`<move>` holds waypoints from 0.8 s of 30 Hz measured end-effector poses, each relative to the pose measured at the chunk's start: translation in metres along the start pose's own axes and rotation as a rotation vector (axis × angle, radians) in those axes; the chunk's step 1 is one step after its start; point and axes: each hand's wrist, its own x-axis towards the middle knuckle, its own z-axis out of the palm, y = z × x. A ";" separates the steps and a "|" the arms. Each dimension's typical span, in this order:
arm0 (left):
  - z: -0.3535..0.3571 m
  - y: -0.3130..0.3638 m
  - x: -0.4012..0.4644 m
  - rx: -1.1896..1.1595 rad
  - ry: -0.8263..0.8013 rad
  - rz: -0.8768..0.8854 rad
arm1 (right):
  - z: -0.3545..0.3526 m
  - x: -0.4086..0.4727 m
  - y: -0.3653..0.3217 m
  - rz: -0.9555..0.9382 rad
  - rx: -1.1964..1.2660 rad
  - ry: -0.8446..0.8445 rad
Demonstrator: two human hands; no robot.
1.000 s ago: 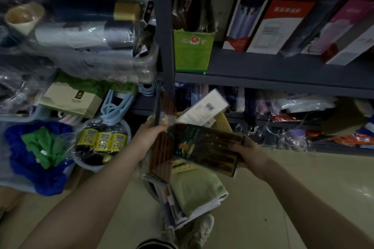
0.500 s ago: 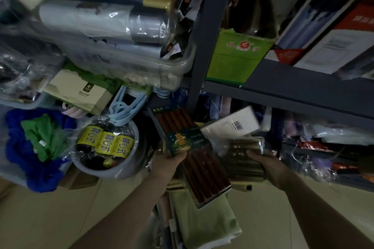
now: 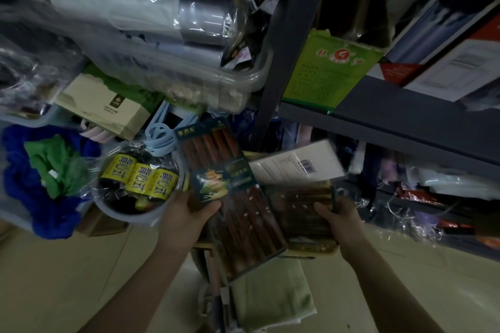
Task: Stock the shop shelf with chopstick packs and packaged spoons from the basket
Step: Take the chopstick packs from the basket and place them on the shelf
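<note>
My left hand (image 3: 186, 220) grips a long dark chopstick pack (image 3: 235, 205) by its left edge, thumb over the green label. The pack shows brown sticks and points up toward the grey shelf post (image 3: 286, 43). My right hand (image 3: 338, 215) holds a second, clear-wrapped pack of brown sticks (image 3: 303, 211) by its right side, just right of the first. Both packs hover over the basket (image 3: 311, 251), whose yellow rim shows under them. A white barcoded box (image 3: 297, 165) lies behind the packs.
A clear tub (image 3: 243, 84) of wrapped rolls sits top left. A green box (image 3: 330, 70) stands on the grey shelf (image 3: 405, 116). A bowl of yellow-labelled jars (image 3: 140, 178), blue hangers (image 3: 159, 140), blue and green cloths (image 3: 48, 170) lie left. A green towel (image 3: 270, 295) hangs below.
The view has moved closer to the shelf. Both hands have lifted slightly with their packs; the left pack now reaches further up toward the shelf post.
</note>
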 end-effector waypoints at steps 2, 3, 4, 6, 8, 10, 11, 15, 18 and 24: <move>-0.017 0.005 0.005 -0.019 -0.001 0.005 | 0.012 0.002 -0.003 -0.027 -0.129 -0.003; -0.022 0.007 0.009 -0.037 -0.021 -0.012 | 0.019 0.006 -0.002 -0.028 -0.203 -0.013; -0.025 0.008 0.015 -0.042 -0.051 -0.045 | 0.026 0.009 -0.001 -0.007 -0.269 -0.014; -0.026 0.011 0.019 0.005 -0.143 -0.102 | 0.037 0.016 0.006 0.016 -0.329 0.037; -0.024 0.008 0.020 0.018 -0.163 -0.101 | 0.038 0.010 -0.002 0.012 -0.327 0.105; -0.021 0.003 0.022 -0.003 -0.130 -0.114 | 0.033 0.003 -0.012 -0.027 -0.293 0.149; -0.020 0.002 0.023 -0.016 -0.113 -0.113 | 0.029 0.002 -0.013 -0.052 -0.263 0.168; -0.009 -0.012 0.030 0.246 -0.140 -0.053 | 0.029 -0.002 -0.008 -0.063 -0.296 0.165; -0.007 -0.001 0.022 0.045 -0.026 -0.022 | 0.037 -0.007 -0.011 -0.049 -0.368 0.223; -0.016 0.029 -0.015 -0.437 0.017 -0.258 | 0.035 -0.041 -0.022 -0.197 -0.321 0.061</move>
